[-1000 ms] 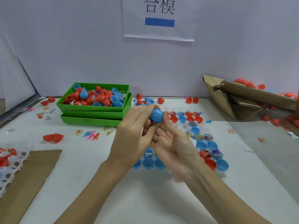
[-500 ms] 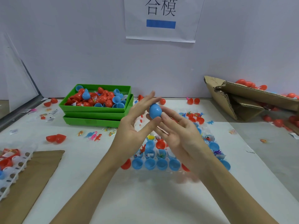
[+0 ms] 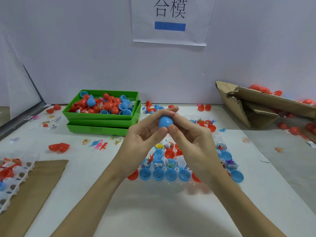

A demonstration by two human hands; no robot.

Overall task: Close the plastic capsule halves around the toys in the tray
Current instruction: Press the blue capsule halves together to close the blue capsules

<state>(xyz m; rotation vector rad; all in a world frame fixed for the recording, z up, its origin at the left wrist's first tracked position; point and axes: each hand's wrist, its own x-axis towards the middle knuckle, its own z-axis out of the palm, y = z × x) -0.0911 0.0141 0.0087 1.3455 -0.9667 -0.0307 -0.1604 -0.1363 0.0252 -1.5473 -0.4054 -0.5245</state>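
Both hands are working one blue capsule (image 3: 165, 121), lifted above the far end of the clear tray (image 3: 177, 169). Left hand (image 3: 145, 142) is pinching it: thumb under the near side, fingers (image 3: 168, 111) curled over the top. Right hand (image 3: 193, 142) is pinching from the other side, thumb tip pressing the lower edge, fingers wrapping behind. The capsule is reading as a whole egg shape, so the halves are looking mated; I can't tell whether the seam is fully snapped, as the fingers are covering it.

Progress, judged from the tray:
- Near row of the tray: blue halves (image 3: 159, 174) are sitting open, mouths up, not capped.
- Rows behind that: open halves are holding small toys and paper slips (image 3: 171, 164); red halves (image 3: 169, 153) are mixed in. None there are looking closed.
- Far end of the tray: more open red halves with toys.
- So most of the tray is remaining; the one in hand is the only capsule that is looking joined.

Left of the tray, green bins (image 3: 102, 117) are holding loose red and blue pieces. Loose toys (image 3: 100, 144) are lying on the surface between bins and tray.
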